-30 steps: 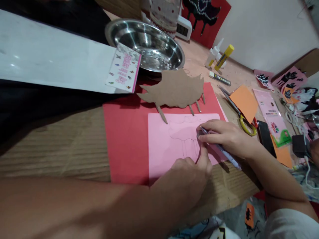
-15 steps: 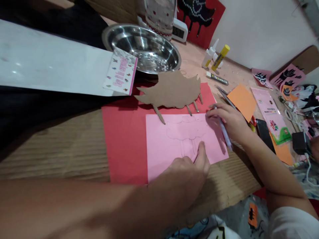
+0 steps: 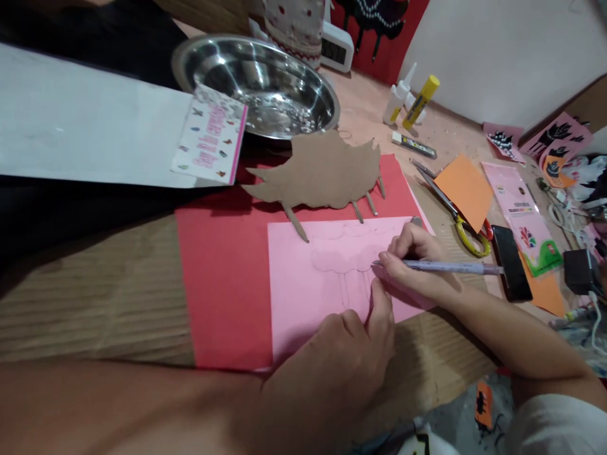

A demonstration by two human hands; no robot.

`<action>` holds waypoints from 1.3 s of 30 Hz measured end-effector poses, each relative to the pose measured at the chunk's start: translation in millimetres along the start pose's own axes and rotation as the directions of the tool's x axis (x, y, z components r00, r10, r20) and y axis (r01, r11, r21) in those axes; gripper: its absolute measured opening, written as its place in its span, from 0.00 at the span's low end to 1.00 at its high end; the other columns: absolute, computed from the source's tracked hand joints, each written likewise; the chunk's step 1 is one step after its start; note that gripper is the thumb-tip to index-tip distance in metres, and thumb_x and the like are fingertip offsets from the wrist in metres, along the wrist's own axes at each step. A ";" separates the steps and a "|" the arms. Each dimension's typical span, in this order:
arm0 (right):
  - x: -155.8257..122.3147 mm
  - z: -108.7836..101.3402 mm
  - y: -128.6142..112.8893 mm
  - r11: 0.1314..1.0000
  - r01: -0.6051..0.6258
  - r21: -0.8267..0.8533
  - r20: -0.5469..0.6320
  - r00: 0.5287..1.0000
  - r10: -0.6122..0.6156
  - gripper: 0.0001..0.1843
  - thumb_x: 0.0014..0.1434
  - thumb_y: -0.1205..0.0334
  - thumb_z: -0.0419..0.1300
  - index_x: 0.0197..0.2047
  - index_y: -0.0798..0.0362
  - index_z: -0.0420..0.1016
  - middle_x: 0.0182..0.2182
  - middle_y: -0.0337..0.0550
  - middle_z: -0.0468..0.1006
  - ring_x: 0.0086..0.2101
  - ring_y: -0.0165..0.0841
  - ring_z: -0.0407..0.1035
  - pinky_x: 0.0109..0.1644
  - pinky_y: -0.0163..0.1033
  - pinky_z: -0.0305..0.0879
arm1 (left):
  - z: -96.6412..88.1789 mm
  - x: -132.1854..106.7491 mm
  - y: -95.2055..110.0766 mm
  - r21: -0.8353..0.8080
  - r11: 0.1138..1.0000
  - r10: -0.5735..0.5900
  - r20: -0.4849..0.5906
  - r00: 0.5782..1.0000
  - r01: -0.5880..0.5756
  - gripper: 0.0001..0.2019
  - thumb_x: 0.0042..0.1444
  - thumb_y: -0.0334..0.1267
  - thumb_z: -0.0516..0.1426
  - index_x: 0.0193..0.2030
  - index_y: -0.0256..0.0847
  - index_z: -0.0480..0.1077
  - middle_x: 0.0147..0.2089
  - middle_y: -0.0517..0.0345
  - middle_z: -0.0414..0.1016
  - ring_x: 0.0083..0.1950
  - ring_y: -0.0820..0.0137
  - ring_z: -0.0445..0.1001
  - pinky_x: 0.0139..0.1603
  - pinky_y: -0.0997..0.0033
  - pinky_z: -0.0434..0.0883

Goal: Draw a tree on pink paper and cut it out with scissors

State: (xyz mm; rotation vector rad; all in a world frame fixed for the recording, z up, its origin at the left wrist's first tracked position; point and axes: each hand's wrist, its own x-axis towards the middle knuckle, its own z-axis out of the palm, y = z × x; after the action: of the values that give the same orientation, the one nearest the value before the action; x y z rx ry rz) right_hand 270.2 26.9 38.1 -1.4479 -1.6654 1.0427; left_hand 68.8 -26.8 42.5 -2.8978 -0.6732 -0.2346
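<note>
A pink sheet of paper [image 3: 298,316] lies over a larger red sheet [image 3: 213,278], bearing a faint line drawing of a scalloped shape with narrow legs. My left hand [image 3: 346,341] rests on the pink sheet's near part, one finger stretched out beside the drawn legs; its other fingers are partly hidden. In my right hand [image 3: 412,259] is a slim lavender mechanical pencil [image 3: 450,267], its tip at the drawing's lower right edge. Just beyond, a brown cardboard cutout [image 3: 327,170] with jagged edges and thin legs overlaps both sheets.
A steel bowl [image 3: 227,63] holding small shiny bits stands at the back left, near a white card pack [image 3: 208,136]. Towards the right are a glue bottle [image 3: 398,98], glue stick [image 3: 422,101], scissors [image 3: 441,196], orange paper [image 3: 465,189] and a black phone [image 3: 511,262].
My right hand has moved left from the sheet's right edge, turning the mechanical pencil so its tip meets the drawing. My left hand stays on the paper. The view has shifted slightly.
</note>
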 end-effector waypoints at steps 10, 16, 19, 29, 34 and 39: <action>4.6 -2.1 -9.4 0.982 0.000 -0.188 0.032 0.999 0.006 0.18 0.60 0.59 0.63 0.26 0.46 0.57 0.20 0.30 0.67 0.22 0.28 0.60 0.25 0.35 0.55 | -2.9 3.8 -3.2 0.005 1.000 0.011 0.031 0.999 -0.011 0.21 0.68 0.37 0.60 0.64 0.30 0.77 0.56 0.31 0.84 0.23 0.71 0.71 0.20 0.68 0.67; 4.9 -1.6 -11.9 0.982 0.022 -0.187 0.038 0.999 -0.015 0.17 0.60 0.60 0.62 0.26 0.46 0.57 0.20 0.29 0.66 0.21 0.27 0.58 0.24 0.35 0.53 | 2.7 3.7 -1.7 0.027 1.000 0.008 -0.047 0.999 -0.007 0.24 0.64 0.43 0.64 0.62 0.31 0.79 0.53 0.32 0.86 0.21 0.71 0.70 0.19 0.68 0.65; 3.9 -1.3 -10.5 0.979 0.019 -0.204 0.028 1.000 -0.014 0.18 0.60 0.61 0.63 0.25 0.46 0.57 0.20 0.29 0.66 0.21 0.27 0.57 0.24 0.34 0.53 | 8.2 4.0 0.2 0.027 0.999 -0.015 -0.150 0.989 0.019 0.27 0.59 0.50 0.66 0.58 0.30 0.82 0.50 0.32 0.86 0.19 0.71 0.68 0.17 0.66 0.62; 4.3 -2.4 -10.8 0.979 0.021 -0.201 0.045 0.999 -0.013 0.17 0.61 0.60 0.62 0.26 0.46 0.58 0.20 0.29 0.65 0.21 0.26 0.57 0.24 0.34 0.55 | 8.6 3.7 -0.2 0.018 1.000 -0.020 -0.155 0.988 0.023 0.25 0.59 0.47 0.65 0.58 0.30 0.82 0.50 0.33 0.87 0.20 0.69 0.69 0.19 0.67 0.62; 3.8 -1.8 -10.9 0.974 0.007 -0.225 -0.016 1.000 -0.011 0.18 0.60 0.61 0.62 0.26 0.46 0.57 0.19 0.28 0.62 0.20 0.27 0.55 0.24 0.34 0.53 | 8.2 4.5 -0.7 0.004 1.000 -0.027 -0.135 0.991 0.028 0.25 0.57 0.46 0.67 0.57 0.30 0.82 0.51 0.34 0.87 0.20 0.71 0.69 0.19 0.67 0.63; 3.0 0.5 -8.1 0.976 -0.009 -0.218 -0.056 0.998 -0.003 0.18 0.60 0.60 0.62 0.26 0.46 0.57 0.19 0.28 0.62 0.21 0.27 0.56 0.24 0.35 0.53 | 8.2 3.0 -2.4 0.013 1.000 0.004 -0.113 0.994 -0.002 0.25 0.61 0.45 0.65 0.59 0.28 0.80 0.52 0.31 0.86 0.21 0.70 0.70 0.20 0.68 0.62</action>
State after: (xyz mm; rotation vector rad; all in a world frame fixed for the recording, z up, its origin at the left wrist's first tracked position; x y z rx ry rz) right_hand 265.8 29.4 45.2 -1.6044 -1.7814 0.8326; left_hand 71.3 -21.9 35.4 -2.8475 -0.6488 -0.3894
